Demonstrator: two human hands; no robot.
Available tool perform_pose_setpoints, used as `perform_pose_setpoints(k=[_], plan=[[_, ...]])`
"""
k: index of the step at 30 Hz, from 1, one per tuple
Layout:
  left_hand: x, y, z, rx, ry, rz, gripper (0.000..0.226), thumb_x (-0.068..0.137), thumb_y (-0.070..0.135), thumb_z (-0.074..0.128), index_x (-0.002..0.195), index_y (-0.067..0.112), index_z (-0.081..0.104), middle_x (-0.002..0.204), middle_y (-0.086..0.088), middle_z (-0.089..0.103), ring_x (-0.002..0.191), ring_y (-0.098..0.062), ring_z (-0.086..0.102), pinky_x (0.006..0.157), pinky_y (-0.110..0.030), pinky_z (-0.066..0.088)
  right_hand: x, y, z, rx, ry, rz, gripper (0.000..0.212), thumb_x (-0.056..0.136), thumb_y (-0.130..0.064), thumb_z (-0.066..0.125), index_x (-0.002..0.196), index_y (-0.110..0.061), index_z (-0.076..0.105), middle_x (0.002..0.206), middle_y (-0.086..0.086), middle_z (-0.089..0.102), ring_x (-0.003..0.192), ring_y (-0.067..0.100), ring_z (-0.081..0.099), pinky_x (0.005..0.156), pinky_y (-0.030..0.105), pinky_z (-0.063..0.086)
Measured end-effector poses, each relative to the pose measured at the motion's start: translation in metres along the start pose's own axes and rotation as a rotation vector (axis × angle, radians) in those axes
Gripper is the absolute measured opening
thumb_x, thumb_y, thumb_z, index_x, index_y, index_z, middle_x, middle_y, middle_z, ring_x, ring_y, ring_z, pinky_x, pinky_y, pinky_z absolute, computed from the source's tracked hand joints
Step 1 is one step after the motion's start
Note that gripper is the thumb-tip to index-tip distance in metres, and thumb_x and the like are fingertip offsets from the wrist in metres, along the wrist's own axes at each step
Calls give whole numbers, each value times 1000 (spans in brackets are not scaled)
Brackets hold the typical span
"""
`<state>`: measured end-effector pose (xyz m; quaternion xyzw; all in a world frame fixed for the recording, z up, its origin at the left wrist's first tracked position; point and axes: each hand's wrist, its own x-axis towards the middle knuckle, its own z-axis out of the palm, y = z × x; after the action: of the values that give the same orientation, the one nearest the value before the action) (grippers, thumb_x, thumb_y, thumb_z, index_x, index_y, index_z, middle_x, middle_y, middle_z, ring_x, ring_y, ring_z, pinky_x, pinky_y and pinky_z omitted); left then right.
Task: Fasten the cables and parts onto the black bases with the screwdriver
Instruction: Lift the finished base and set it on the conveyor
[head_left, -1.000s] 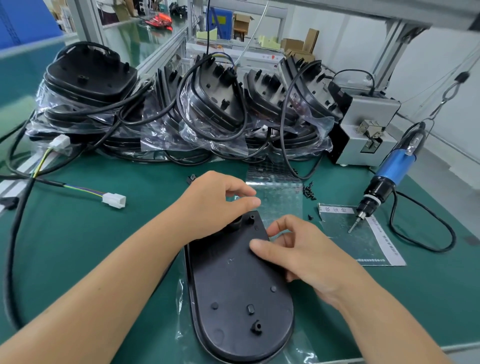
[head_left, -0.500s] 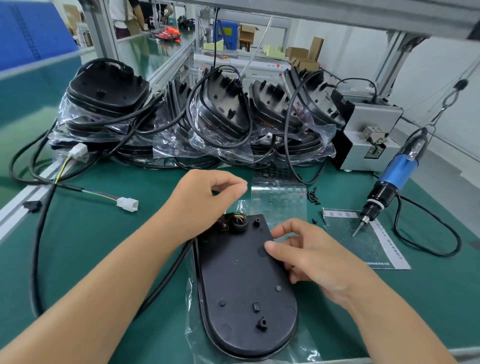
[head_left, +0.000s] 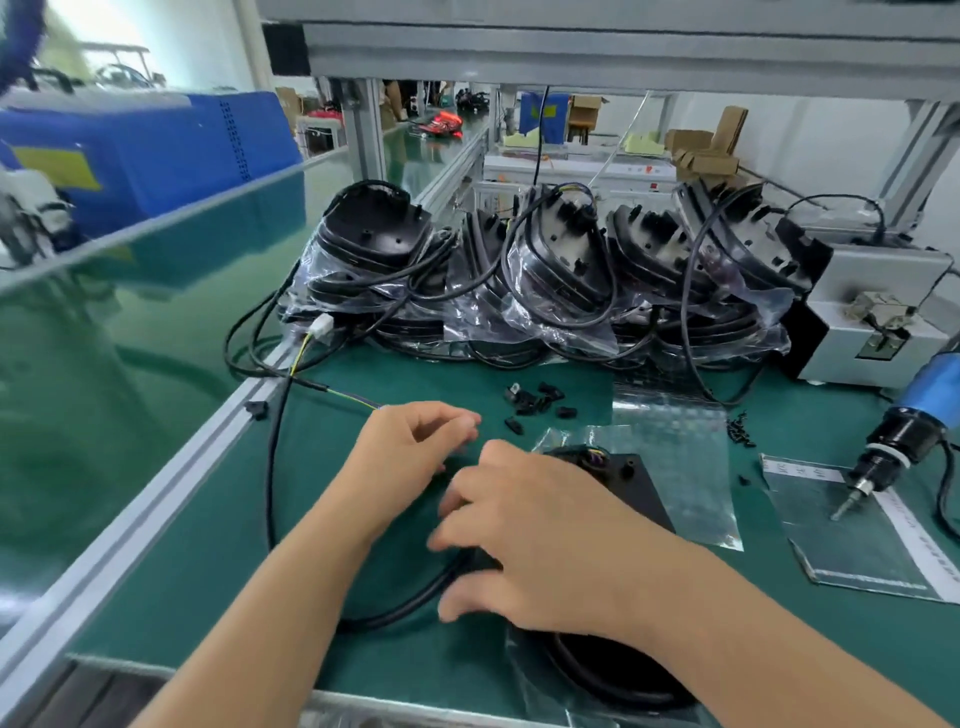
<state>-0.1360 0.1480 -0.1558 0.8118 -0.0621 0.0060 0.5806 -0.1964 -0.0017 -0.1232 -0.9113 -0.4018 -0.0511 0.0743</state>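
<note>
the black base (head_left: 641, 488) lies flat on the green mat (head_left: 218, 519) under the right hand (head_left: 540, 540), its coloured wires showing at the top. right fingers blurred, grip unclear. left hand (head_left: 410, 447) loosely curled, holding nothing.

Base (head_left: 641, 493): matt black plastic
Bag (head_left: 675, 457): glossy clear film
Mat (head_left: 363, 597): smooth green
Screwdriver (head_left: 930, 395): blue plastic

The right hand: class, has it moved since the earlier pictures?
Yes. The right hand has crossed leftward over the black base, past its left edge, towards the left hand. Earlier it rested on the base's right side.
</note>
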Motion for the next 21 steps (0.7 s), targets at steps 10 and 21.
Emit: perform_pose_setpoints(k=[10,21], plan=[[-16,-32,-76,821,622,-272,43,86,23,68,125,9,55,117,-22,50,107,-41,44,90,-47,38,16,-13,11,-40,-92,-1,30,98,-48,48,105,-27,67,97,-3,61,85,16,33,71,30,27],[-11,-19,-62,419,512,-47,25,91,10,59,113,18,67,65,4,59,71,-19,64,64,-31,39,11,-10,7,118,-4,-6,23,96,-44,54,97,-26,68,91,-6,59,88,15,41,78,28,36]])
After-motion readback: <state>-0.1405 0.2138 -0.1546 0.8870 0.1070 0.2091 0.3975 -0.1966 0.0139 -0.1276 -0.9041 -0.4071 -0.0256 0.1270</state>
